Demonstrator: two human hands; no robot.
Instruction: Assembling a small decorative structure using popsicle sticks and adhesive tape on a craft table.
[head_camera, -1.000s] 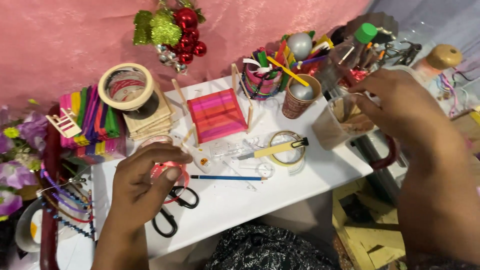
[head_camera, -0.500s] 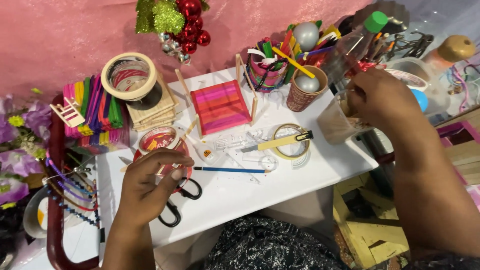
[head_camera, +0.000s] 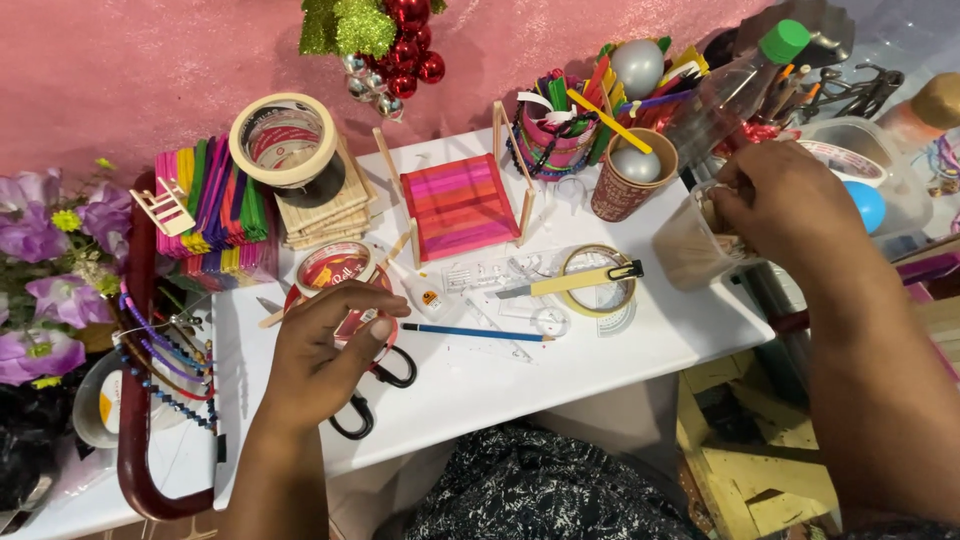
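From the head camera, the left hand (head_camera: 325, 345) rests low on the white bench (head_camera: 560, 370), fingers curled loosely over a red-rimmed tape roll (head_camera: 340, 272) and a red round piece beneath it; its grip is narrow, thumb and forefinger nearly meeting, but whether they pinch anything I cannot tell. Just under the palm lie black-handled scissors (head_camera: 375, 395), partly covered by the fingers. To the right of that hand a blue pencil (head_camera: 475, 332) lies flat, pointing toward a clear ruler and a small glue bottle (head_camera: 425, 298).

The right hand (head_camera: 780, 205) is at the bench's right edge, closed around the rim of a clear plastic cup (head_camera: 685, 250) full of thin wooden sticks; fingertips dip into the cup's mouth.

Between the two hands sits a roll of yellowish tape (head_camera: 598, 280) with a yellow utility knife (head_camera: 570, 283) laid across it. Behind that stands a small chair-like frame of pink and orange craft sticks (head_camera: 458, 205), upright on the bench. Farther back are a wide tape roll (head_camera: 283, 140) on stacked plain sticks, a bundle of coloured sticks (head_camera: 215, 205), a brown cup (head_camera: 628, 180) holding a silver ball, and red baubles (head_camera: 405, 50) against the pink cloth.
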